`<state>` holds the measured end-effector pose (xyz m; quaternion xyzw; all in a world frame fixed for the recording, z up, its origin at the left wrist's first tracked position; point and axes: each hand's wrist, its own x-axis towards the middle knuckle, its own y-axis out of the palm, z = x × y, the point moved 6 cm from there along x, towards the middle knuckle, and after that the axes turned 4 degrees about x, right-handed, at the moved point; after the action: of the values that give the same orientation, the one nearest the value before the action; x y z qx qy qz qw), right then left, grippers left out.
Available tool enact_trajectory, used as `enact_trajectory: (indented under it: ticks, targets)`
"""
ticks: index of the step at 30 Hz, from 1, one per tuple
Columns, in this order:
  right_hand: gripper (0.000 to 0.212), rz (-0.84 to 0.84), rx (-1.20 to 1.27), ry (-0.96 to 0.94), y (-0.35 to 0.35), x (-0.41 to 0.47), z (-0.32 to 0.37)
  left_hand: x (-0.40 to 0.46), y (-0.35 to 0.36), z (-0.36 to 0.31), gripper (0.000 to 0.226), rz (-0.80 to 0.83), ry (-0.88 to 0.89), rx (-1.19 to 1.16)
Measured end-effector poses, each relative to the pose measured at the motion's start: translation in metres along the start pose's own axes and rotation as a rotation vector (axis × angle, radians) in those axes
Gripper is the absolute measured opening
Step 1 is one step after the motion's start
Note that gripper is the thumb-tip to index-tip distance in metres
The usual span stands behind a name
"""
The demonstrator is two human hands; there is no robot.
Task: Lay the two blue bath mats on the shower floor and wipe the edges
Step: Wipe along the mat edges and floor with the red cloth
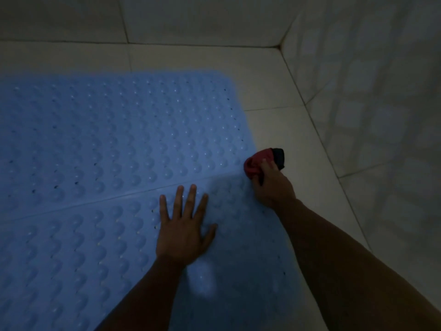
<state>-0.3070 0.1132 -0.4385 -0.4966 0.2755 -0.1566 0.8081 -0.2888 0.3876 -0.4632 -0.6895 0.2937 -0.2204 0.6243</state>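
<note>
Two blue bubbled bath mats lie flat side by side on the pale tiled shower floor [293, 139]. The far mat [114, 134] fills the middle left; the near mat [71, 259] meets it along a slanting seam. My left hand [185, 228] presses flat on the near mat with fingers spread, just below the seam. My right hand [272, 185] grips a bunched red and black cloth [259, 163] at the mats' right edge, where the seam ends, against the floor tile.
A tiled wall [381, 103] rises on the right and another wall [191, 17] at the back; they meet in a corner at the upper right. Bare floor tiles run between the mats and both walls. The light is dim.
</note>
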Motion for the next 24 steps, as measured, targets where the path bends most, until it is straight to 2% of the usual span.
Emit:
enact_trajectory:
  ticks: [3,6,10,13,17,19,20,24]
  targets:
    - [0.074,0.124,0.053,-0.039,-0.002,0.002,-0.002,-0.001,0.000,-0.004,0.079,-0.010,0.000,-0.002]
    - [0.074,0.198,-0.081,-0.111,-0.001,0.005,0.000,0.001,-0.003,-0.005,0.079,-0.023,0.003,0.003]
    - [0.063,0.132,-0.141,-0.075,0.007,0.005,0.007,-0.003,-0.004,-0.005,0.082,-0.070,0.007,0.006]
    - [0.056,0.069,-0.152,-0.068,0.002,0.014,0.011,0.002,-0.002,-0.002,0.092,-0.095,-0.005,-0.001]
    - [0.058,0.093,-0.161,-0.053,-0.002,0.005,-0.022,0.002,0.007,-0.002,0.113,0.066,-0.028,-0.012]
    - [0.058,0.102,-0.149,-0.015,-0.006,-0.015,-0.045,0.007,0.001,0.002,0.109,0.184,-0.027,-0.083]
    - [0.059,0.096,-0.136,0.003,-0.008,-0.027,-0.057,0.008,-0.007,0.002,0.104,0.180,-0.011,-0.091]
    - [0.059,0.125,-0.101,0.039,-0.009,-0.085,-0.098,-0.037,-0.033,-0.024,0.073,-0.079,0.040,-0.048]
